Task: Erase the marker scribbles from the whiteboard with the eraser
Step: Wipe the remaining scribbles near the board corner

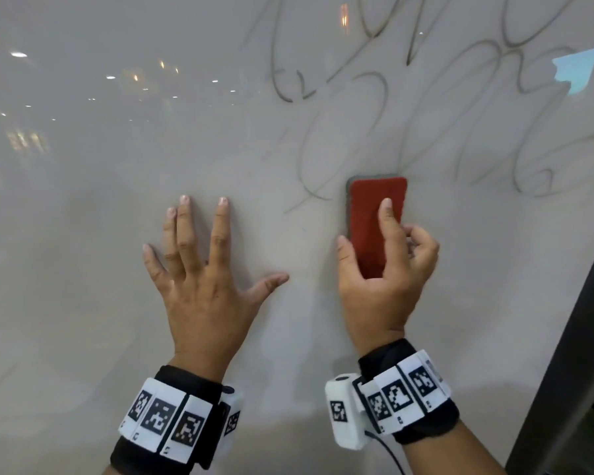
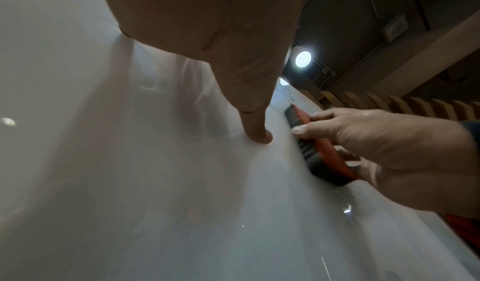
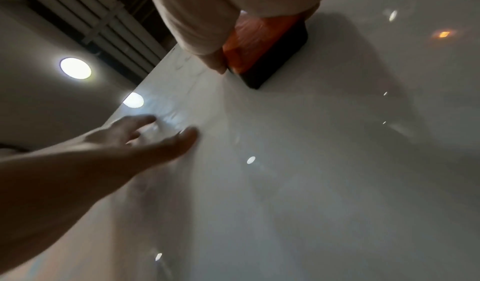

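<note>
Plainly, right hand presses red eraser against scribbled whiteboard.

left hand thumb tip on whiteboard | right hand grips red eraser, dark pad against board | ceiling lamp lit

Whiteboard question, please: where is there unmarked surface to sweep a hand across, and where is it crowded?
The whiteboard is bare left of and below the left hand, which is spread flat on it. A narrow bare strip lies between that hand and the eraser gripped by the right hand. Marker scribbles crowd the upper right.
</note>
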### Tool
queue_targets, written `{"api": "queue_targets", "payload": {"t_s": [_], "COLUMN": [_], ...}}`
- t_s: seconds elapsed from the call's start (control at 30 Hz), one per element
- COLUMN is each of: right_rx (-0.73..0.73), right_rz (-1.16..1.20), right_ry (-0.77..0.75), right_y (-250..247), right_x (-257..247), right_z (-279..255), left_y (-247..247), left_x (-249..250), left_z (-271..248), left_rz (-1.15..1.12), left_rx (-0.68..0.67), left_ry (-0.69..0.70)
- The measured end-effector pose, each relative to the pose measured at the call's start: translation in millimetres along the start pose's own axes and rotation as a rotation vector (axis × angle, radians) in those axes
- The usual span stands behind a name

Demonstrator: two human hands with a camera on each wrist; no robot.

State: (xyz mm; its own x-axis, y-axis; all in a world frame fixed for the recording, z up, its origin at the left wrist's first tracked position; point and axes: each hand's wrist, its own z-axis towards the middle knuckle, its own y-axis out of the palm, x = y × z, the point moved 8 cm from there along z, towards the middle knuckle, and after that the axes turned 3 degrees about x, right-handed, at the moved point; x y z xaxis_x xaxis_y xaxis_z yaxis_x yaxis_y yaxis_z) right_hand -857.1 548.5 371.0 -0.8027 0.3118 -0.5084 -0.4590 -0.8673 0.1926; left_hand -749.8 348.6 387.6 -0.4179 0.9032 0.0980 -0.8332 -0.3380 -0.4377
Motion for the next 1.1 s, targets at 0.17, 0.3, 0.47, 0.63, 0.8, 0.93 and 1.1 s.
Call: {"api": "queue_targets", "payload": {"t_s": [0.17,0.3,0.47,0.63,0.8,0.93,1.1], "right_rx": [-0.25,-0.031,-0.033,-0.215,-0.296,-0.295,-0.145], "right_rz": [0.0,-0.024,0.014,0.076,0.187,0.14,-0.174], "right_ry": [-0.247,-0.142,-0.053,-0.09,-0.086,-0.234,-0.137], "right_y": [29,8,22,42,42,23,-12], "right_x": [-46,-21,-38,-70,-68,-67,-10], "right_z": [-34,3,-16,-37,-29,-5,41], "left_y": [1,0,-2,-10,-11,-7,-17], "left_x": [-1,-3,-4,3,32,40,28], "left_z": [-2,-3,-4,-4,-5,-2,6], "left_rz": [-0.009,-0.011,-0.073,-0.129,-0.156,-0.175,-0.204], "left_rx": [0.0,-0.011,-0.052,-0.124,-0.107,-0.027,0.146], "left_ry": [0.027,0.058,0.065,0.138,0.201,0.192,0.132]}}
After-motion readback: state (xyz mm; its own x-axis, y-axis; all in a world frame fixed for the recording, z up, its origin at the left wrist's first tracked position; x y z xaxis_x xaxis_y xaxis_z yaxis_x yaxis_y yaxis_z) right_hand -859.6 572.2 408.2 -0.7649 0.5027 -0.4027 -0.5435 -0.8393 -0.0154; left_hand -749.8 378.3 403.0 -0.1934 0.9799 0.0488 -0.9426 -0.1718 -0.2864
